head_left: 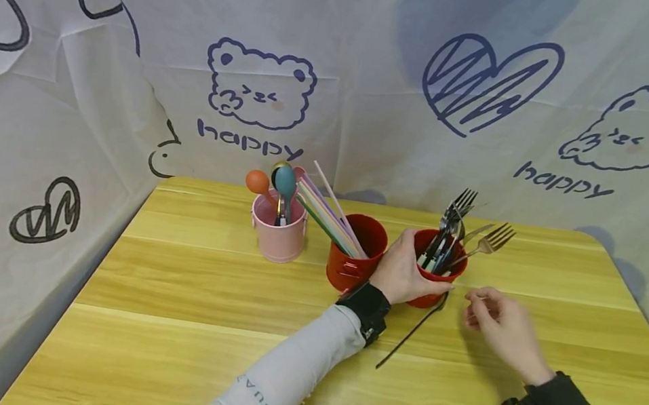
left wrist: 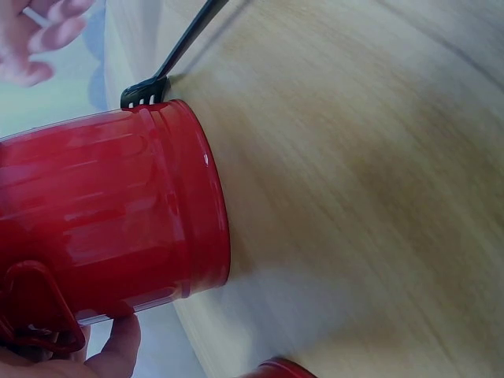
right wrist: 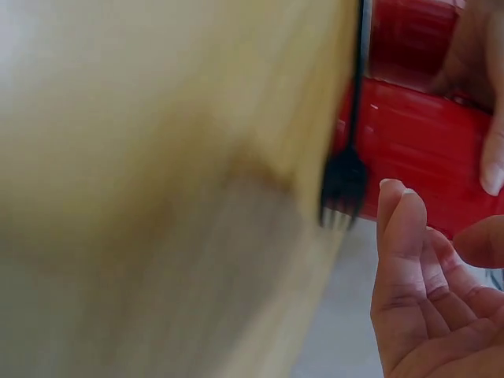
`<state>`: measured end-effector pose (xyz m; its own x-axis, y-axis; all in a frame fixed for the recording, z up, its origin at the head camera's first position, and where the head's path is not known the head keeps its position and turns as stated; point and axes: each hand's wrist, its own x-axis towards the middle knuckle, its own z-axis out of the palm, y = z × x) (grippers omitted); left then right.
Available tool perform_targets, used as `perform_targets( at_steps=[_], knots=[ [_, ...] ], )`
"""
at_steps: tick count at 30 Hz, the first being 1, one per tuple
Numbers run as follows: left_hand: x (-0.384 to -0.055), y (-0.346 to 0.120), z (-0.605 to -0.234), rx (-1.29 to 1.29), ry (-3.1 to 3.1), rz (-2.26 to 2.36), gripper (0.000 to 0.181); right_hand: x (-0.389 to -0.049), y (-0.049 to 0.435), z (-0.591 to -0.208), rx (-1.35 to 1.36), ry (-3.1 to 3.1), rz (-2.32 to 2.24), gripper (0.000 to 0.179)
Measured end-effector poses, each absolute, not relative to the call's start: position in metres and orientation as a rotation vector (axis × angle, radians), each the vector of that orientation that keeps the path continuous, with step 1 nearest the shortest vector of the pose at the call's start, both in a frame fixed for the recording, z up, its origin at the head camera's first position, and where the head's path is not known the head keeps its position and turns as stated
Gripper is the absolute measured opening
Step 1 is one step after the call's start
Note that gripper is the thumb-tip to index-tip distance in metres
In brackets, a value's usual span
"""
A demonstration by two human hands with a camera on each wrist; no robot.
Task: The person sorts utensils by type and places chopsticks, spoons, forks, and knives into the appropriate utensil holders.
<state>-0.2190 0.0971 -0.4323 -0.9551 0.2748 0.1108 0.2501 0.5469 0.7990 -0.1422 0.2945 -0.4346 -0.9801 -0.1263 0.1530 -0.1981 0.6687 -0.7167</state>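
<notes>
My left hand [head_left: 403,273] grips the right-hand red bucket [left wrist: 102,205] around its side, thumb across the front. Several metal forks and other cutlery [head_left: 446,235] stand in this bucket, and a copper-coloured fork [head_left: 488,243] leans out to the right. A black fork [right wrist: 344,173] lies on the table against the bucket's base, its handle pointing toward the near left in the head view. Just right of the bucket, my right hand [head_left: 502,325] hovers with fingers loosely bent and nothing between them.
Left of the gripped bucket stands another red bucket [head_left: 346,275] with several pastel straws [head_left: 331,220]. Farther left, a pink bucket [head_left: 278,241] holds an orange spoon [head_left: 258,182], a teal spoon [head_left: 285,182] and more utensils. A white cloth with drawings [head_left: 369,99] hangs behind the wooden table [head_left: 176,299].
</notes>
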Motion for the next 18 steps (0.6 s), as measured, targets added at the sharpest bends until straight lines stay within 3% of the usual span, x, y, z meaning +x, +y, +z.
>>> perform_targets(
  at_steps=[10,18],
  knots=[
    [-0.220,0.097,-0.433,0.477,2.751,1.406,0.093,-0.131,0.294,-0.453,0.380,-2.932,1.143,0.019],
    [-0.220,0.097,-0.433,0.467,2.745,1.395,0.093,-0.129,0.288,-0.457,0.515,-3.006,0.994,0.025]
  ],
)
